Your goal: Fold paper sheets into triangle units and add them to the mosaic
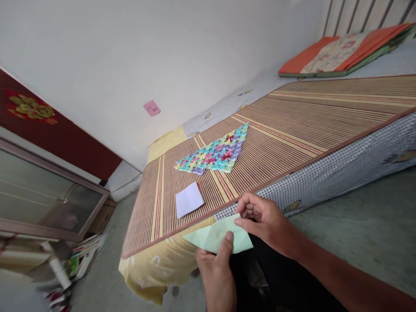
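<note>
A pale green sheet of folded paper (208,236) is held between both hands, above my lap and just off the bed's near edge. My left hand (217,268) grips it from below, thumb pressed flat on its face. With thumb and fingers my right hand (260,219) pinches its upper right corner. Past the paper, on the striped mat, lies a stack of white paper squares (188,200). Farther back sits a multicoloured piece of joined folded-paper units (214,151) in blue, yellow, pink and purple.
A striped mat (286,143) covers the bed, over checked and yellow cloth (156,268). A folded orange quilt (344,52) rests at the far right. Left stands a glass-fronted cabinet (48,190), with books and papers (81,255) near the floor. A pink note (151,108) hangs on the wall.
</note>
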A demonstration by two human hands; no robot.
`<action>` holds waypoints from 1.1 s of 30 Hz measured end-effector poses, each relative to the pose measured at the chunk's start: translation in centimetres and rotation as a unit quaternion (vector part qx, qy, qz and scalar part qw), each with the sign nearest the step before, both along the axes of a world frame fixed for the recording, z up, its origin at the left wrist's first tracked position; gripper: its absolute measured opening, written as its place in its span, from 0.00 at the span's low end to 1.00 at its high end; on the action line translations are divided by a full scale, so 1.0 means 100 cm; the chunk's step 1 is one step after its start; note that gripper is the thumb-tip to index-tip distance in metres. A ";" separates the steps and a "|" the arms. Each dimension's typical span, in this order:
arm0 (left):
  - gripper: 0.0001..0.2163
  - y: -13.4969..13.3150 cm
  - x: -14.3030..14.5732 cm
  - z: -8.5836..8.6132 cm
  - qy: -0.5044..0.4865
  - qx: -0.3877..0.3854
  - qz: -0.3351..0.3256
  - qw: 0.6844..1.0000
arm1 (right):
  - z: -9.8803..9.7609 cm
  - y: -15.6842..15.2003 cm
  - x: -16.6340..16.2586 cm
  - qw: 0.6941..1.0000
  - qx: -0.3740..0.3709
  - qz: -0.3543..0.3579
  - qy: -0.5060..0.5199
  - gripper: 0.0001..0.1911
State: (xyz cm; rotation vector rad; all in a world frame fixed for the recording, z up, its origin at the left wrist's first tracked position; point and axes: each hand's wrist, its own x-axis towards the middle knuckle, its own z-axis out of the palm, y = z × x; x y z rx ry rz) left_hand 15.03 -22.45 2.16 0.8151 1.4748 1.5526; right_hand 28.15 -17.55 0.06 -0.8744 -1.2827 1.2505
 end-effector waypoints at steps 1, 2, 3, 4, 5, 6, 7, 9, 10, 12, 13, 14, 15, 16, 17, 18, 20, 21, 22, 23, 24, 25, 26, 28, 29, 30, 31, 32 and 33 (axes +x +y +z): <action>0.15 0.000 0.001 0.001 -0.008 0.001 0.002 1.000 | 0.000 0.000 0.000 1.000 0.004 -0.005 -0.002 0.08; 0.15 0.000 0.003 0.001 -0.014 0.002 0.004 1.000 | -0.001 0.000 0.000 1.000 0.008 -0.010 -0.004 0.08; 0.15 0.000 0.004 0.002 -0.018 0.003 0.005 1.000 | -0.001 -0.001 0.000 1.000 0.012 -0.014 -0.007 0.08; 0.15 0.000 0.005 0.003 -0.020 0.005 0.005 1.000 | -0.002 -0.001 0.000 1.000 0.014 -0.015 -0.011 0.08; 0.15 0.000 0.006 0.003 -0.022 0.006 0.005 1.000 | -0.002 -0.001 0.000 1.000 0.016 -0.017 -0.013 0.08; 0.15 0.000 0.006 0.003 -0.023 0.007 0.005 1.000 | -0.002 -0.001 0.000 1.000 0.018 -0.018 -0.013 0.07; 0.15 0.000 0.007 0.003 -0.023 0.007 0.005 1.000 | -0.003 -0.001 0.000 1.000 0.019 -0.018 -0.013 0.07; 0.15 0.000 0.007 0.002 -0.024 0.007 0.007 1.000 | -0.003 -0.001 0.000 1.000 0.016 -0.016 -0.014 0.08; 0.15 0.000 0.007 0.002 -0.024 0.007 0.008 1.000 | -0.004 -0.001 0.000 1.000 0.014 -0.012 -0.016 0.08; 0.16 0.000 0.007 0.000 -0.021 0.006 0.013 1.000 | -0.004 -0.001 0.000 1.000 0.008 -0.001 -0.024 0.09; 0.16 0.001 0.007 -0.001 -0.019 0.004 0.015 1.000 | -0.004 -0.001 0.000 1.000 0.006 0.004 -0.028 0.09; 0.16 0.001 0.006 -0.001 -0.017 0.003 0.017 1.000 | -0.003 -0.001 0.000 0.999 0.005 0.008 -0.030 0.09; 0.16 0.001 0.005 -0.002 -0.016 0.003 0.018 1.000 | -0.003 -0.001 0.000 0.999 0.003 0.010 -0.032 0.09; 0.15 0.001 0.004 -0.002 -0.017 0.003 0.018 1.000 | -0.003 -0.001 -0.001 0.999 -0.001 0.012 -0.034 0.10; 0.16 0.001 0.003 -0.003 -0.019 0.002 0.015 1.000 | -0.002 -0.001 -0.001 0.999 -0.008 0.014 -0.036 0.10; 0.16 0.002 0.002 -0.003 -0.023 0.001 0.008 1.000 | -0.001 -0.001 -0.002 0.999 -0.017 0.018 -0.038 0.10; 0.17 0.002 -0.001 -0.003 -0.030 -0.006 -0.004 1.000 | -0.001 -0.001 -0.003 0.998 -0.035 0.036 -0.047 0.09; 0.17 0.002 -0.002 -0.003 -0.033 -0.010 -0.009 0.999 | -0.001 -0.002 -0.003 0.997 -0.038 0.045 -0.053 0.11; 0.17 0.002 -0.003 -0.003 -0.033 -0.013 -0.012 0.999 | -0.001 -0.002 -0.004 0.996 -0.035 0.050 -0.061 0.15; 0.17 0.002 -0.004 -0.003 -0.032 -0.015 -0.012 0.999 | -0.001 -0.002 -0.004 0.996 -0.029 0.051 -0.069 0.18; 0.17 0.003 -0.005 -0.002 -0.029 -0.017 -0.011 0.999 | -0.002 -0.003 -0.005 0.996 -0.019 0.047 -0.078 0.20; 0.17 0.003 -0.005 -0.002 -0.025 -0.019 -0.009 0.999 | -0.003 -0.003 -0.005 0.995 -0.008 0.041 -0.087 0.21; 0.17 0.002 -0.005 -0.001 -0.020 -0.021 -0.009 1.000 | -0.003 -0.004 -0.006 0.995 0.003 0.034 -0.095 0.21; 0.17 0.002 -0.004 0.000 -0.017 -0.020 -0.006 1.000 | -0.005 -0.005 -0.007 0.994 0.024 0.020 -0.108 0.21; 0.17 0.002 -0.003 0.001 -0.018 -0.018 -0.003 1.000 | -0.005 -0.005 -0.008 0.993 0.033 0.014 -0.112 0.21; 0.18 0.002 -0.003 0.001 -0.022 -0.017 -0.001 1.000 | -0.006 -0.005 -0.008 0.993 0.039 0.010 -0.115 0.21; 0.17 0.002 -0.002 0.001 -0.025 -0.018 0.002 1.000 | -0.007 -0.006 -0.008 0.992 0.044 0.007 -0.116 0.21; 0.17 0.002 -0.002 0.001 -0.030 -0.021 0.002 0.999 | -0.008 -0.006 -0.009 0.992 0.047 0.006 -0.116 0.21; 0.17 0.002 -0.002 0.000 -0.037 -0.021 0.003 0.999 | -0.009 -0.006 -0.009 0.992 0.048 0.005 -0.116 0.21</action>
